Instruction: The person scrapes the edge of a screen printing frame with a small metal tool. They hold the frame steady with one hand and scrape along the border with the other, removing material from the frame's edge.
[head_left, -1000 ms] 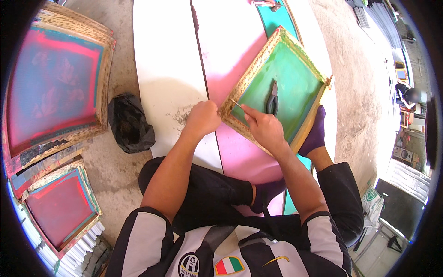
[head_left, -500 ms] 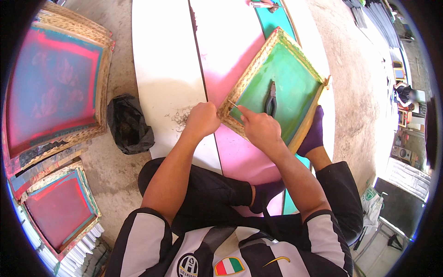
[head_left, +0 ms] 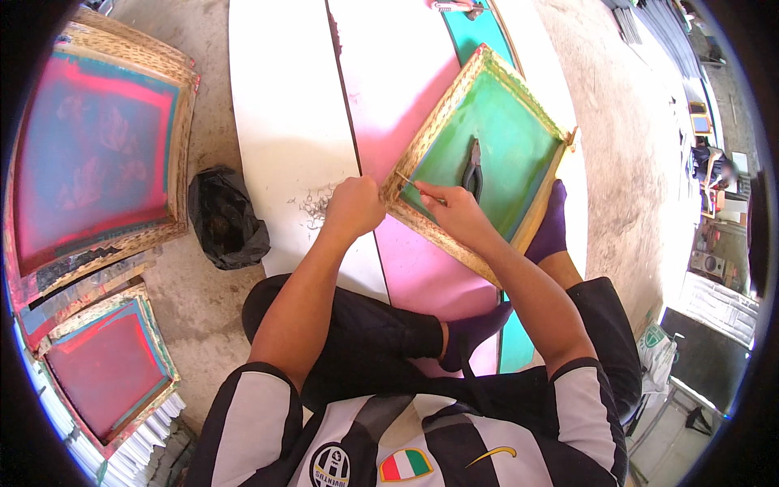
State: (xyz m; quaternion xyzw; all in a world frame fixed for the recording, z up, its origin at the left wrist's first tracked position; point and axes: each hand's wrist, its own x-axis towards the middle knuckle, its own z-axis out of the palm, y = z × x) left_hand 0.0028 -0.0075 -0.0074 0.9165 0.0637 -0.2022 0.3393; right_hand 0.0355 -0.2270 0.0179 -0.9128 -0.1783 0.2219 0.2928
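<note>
A black plastic bag (head_left: 225,223) sits near a large blue-and-pink framed screen (head_left: 101,158)

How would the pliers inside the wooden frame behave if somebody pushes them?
The pliers are probably stiff and rather heavy for their size, as they seem partly metal. They might slide, since the green panel looks smooth, but would hardly roll: they lie flat.

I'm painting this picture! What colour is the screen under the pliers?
The screen is mostly green, best seen in the head view.
</note>
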